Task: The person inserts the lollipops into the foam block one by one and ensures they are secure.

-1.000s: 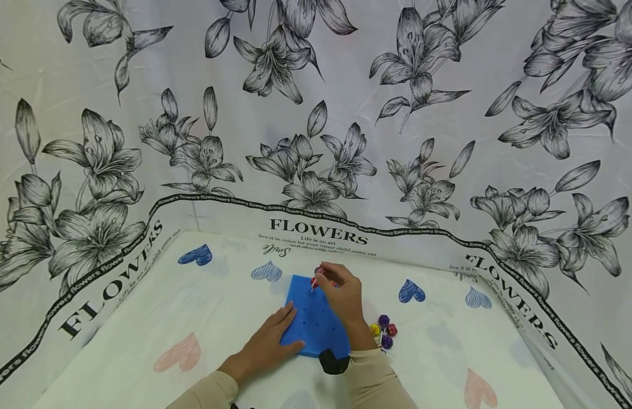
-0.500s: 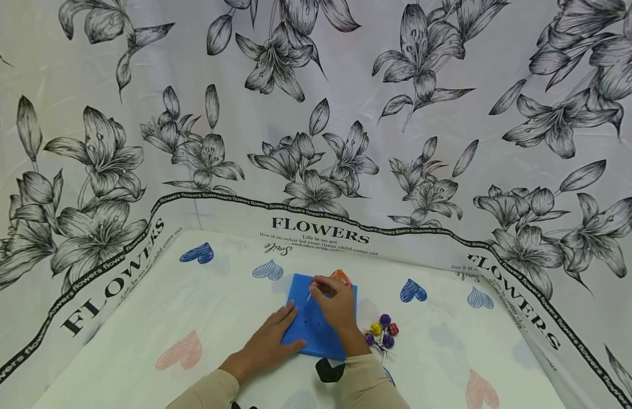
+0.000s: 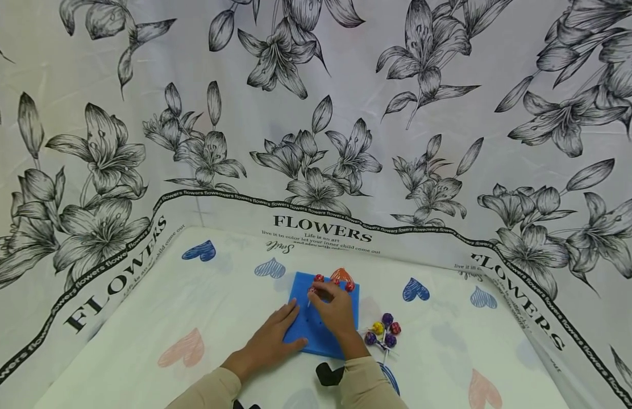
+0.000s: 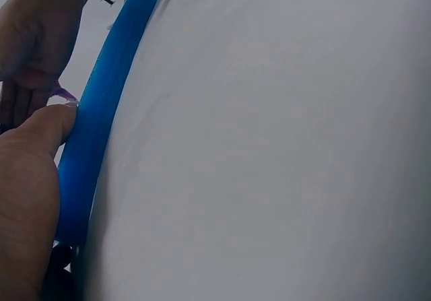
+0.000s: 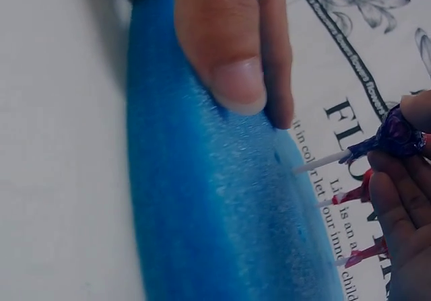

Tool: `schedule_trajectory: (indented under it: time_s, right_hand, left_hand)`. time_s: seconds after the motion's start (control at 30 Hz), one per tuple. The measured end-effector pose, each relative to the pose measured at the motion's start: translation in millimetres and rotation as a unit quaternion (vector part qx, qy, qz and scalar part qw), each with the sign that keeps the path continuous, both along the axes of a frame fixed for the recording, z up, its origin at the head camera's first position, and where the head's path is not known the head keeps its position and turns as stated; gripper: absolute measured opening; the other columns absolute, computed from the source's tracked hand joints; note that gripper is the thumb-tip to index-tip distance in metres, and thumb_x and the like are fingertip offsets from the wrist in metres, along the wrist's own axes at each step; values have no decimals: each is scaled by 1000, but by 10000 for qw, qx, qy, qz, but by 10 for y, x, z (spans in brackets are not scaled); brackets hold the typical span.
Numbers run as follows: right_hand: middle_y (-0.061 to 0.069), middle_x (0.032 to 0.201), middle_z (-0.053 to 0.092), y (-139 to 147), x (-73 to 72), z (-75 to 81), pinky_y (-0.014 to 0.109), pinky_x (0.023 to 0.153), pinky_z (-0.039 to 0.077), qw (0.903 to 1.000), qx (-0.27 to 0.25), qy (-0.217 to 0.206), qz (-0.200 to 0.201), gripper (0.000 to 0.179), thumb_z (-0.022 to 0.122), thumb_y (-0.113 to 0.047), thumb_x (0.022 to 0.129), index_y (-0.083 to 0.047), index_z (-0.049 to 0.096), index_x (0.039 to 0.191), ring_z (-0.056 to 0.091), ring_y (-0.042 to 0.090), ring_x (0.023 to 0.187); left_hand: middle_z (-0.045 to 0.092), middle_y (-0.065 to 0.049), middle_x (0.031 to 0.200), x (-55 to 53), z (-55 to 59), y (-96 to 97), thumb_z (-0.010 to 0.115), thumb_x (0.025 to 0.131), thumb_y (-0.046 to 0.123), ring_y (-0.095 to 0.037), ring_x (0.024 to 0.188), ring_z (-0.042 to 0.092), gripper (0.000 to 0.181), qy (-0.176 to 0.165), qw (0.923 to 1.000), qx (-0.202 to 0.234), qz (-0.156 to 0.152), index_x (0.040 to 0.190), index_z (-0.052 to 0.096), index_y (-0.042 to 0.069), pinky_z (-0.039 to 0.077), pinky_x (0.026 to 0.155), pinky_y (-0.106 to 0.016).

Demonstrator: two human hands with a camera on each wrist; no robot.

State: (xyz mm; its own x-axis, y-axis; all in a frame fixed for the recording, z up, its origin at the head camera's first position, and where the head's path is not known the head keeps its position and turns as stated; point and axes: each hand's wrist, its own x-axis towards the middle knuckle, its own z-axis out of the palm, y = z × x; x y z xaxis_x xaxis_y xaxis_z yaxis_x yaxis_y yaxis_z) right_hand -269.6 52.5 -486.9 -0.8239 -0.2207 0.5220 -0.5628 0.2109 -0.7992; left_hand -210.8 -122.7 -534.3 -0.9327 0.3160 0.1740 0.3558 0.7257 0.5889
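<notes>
A blue foam block (image 3: 310,334) with small holes lies on the table. My left hand (image 3: 275,335) rests along its left side, fingers straight over the edge and thumb at the near edge. Over the block's far left part, my right hand (image 3: 336,311) pinches a lollipop (image 5: 401,136) by its wrapped head, which looks dark purple in the right wrist view. Its white stick (image 5: 322,162) points down, the tip right at the foam's top face. Three red-wrapped lollipops, one of them this lollipop (image 3: 319,278), stand by their sticks along the far edge.
Right of the block lies a loose group of several lollipops in purple, yellow and red wrappers, including a yellow lollipop (image 3: 378,328). A black object (image 3: 328,375) sits beside the right sleeve. The white heart-printed tablecloth (image 3: 439,363) meets a flower-printed curtain (image 3: 316,102) behind.
My right hand has come slightly nearer and lower with its lollipop, away from the far edge, uncovering the lollipops standing there. My left hand has stayed on the block.
</notes>
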Motion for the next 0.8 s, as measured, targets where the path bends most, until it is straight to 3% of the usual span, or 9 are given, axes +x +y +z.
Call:
schedule_trajectory:
  time_s: [0.13, 0.27, 0.6, 0.8]
  right_hand:
    - [11, 95, 70, 3, -100, -217, 36, 77, 56, 9997, 178, -74, -129, 23, 73, -3, 86, 6, 69, 106, 69, 26, 87]
    - [5, 97, 71, 9, -111, -278, 31, 80, 54, 9993, 254, -254, -125, 25, 72, -11, 88, 3, 69, 109, 68, 19, 90]
    - [2, 98, 70, -4, -83, -278, 30, 83, 53, 9978, 427, -495, -58, 30, 72, -14, 89, 2, 69, 113, 67, 14, 92]
    - [11, 112, 68, 48, -26, -118, 38, 87, 51, 9986, 479, -230, -21, 34, 72, -14, 89, -2, 67, 119, 65, 21, 102]
  left_hand:
    - [24, -14, 156, -7, 6, 7, 59, 91, 54, -38, 140, 23, 82, 4, 10000, -41, -7, 148, 35, -1, 23, 110, -52]
    - [24, -14, 156, -7, 11, 10, 58, 91, 54, -39, 140, 23, 82, -11, 10000, -35, -25, 148, 35, -1, 23, 110, -52]
    - [24, -11, 157, -2, -11, 9, 58, 90, 56, -37, 140, 23, 83, -95, 9999, -9, 64, 149, 35, 2, 25, 109, -53]
    - [23, -10, 157, -10, 0, 16, 58, 90, 58, -38, 140, 22, 83, -161, 9998, 32, 77, 149, 35, 4, 25, 108, -54]
